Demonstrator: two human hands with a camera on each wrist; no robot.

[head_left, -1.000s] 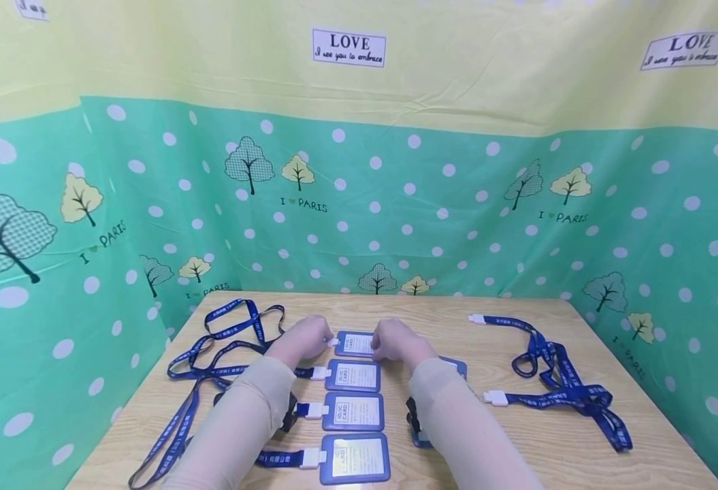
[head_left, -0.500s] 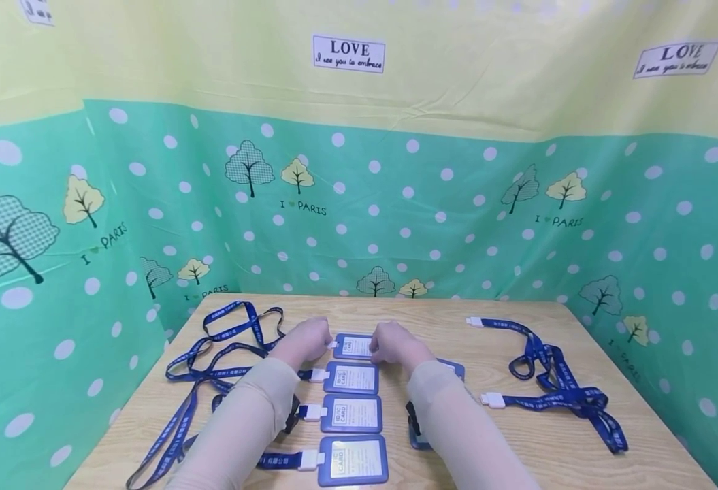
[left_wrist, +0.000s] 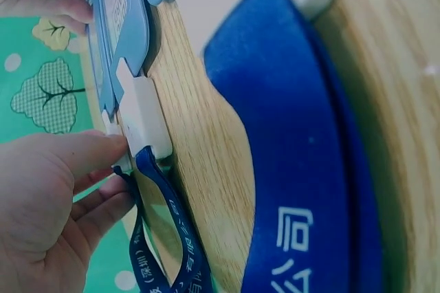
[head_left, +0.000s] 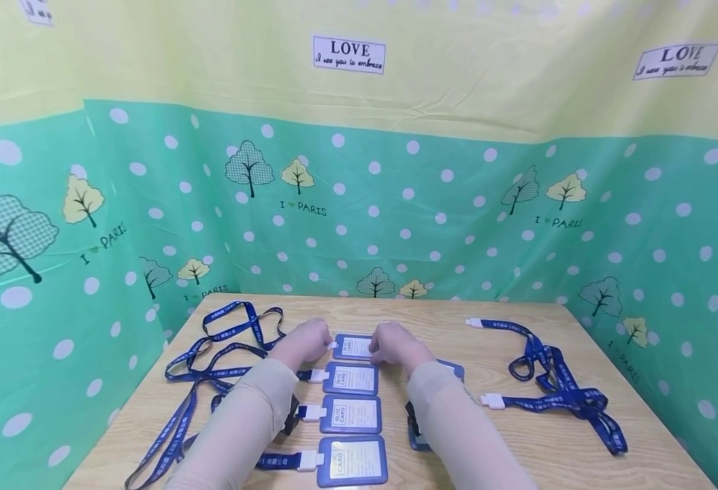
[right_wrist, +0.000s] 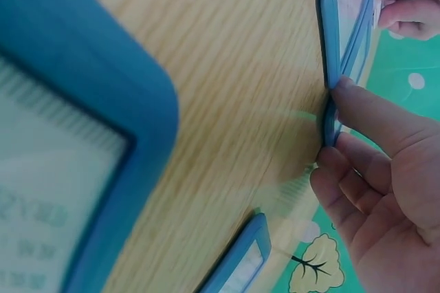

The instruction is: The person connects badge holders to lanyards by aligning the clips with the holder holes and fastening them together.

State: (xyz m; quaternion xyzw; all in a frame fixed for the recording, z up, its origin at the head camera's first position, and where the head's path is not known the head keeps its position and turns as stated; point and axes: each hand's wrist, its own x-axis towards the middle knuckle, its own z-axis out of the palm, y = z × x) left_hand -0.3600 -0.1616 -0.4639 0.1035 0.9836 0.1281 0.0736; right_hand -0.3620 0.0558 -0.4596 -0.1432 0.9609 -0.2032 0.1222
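A blue badge holder [head_left: 348,347] is held flat near the table's far edge, gripped at both ends by a person's hands. Its white clip [left_wrist: 113,128] is pinched on the left between the thumb and fingers of the left hand [head_left: 305,340], the gap narrow, with a blue strap seen leading away below the fingers. Its right end is pinched between the thumb and fingertips of the right hand [head_left: 394,343], whose other fingers are loosely bent. Below it, toward the near edge of the wooden table [head_left: 426,312], a column is completed by three more badge holders: a second [head_left: 351,378], a third [head_left: 350,414] and a fourth [head_left: 352,461], each apparently joined by a clip to the blue lanyards [head_left: 229,373] heaped along the left edge. The work is judged to be well past halfway, with four badges lined up and the farthest being fastened or straightened; whether its clip is fully secured cannot be told. Two sets seem to be left: a loose badge [head_left: 452,369] and another badge [head_left: 418,442] are partly covered by the right sleeve [head_left: 457,415], and two spare lanyards [head_left: 569,398] are lying toward the right edge, their white ends [head_left: 492,401] attached to nothing.
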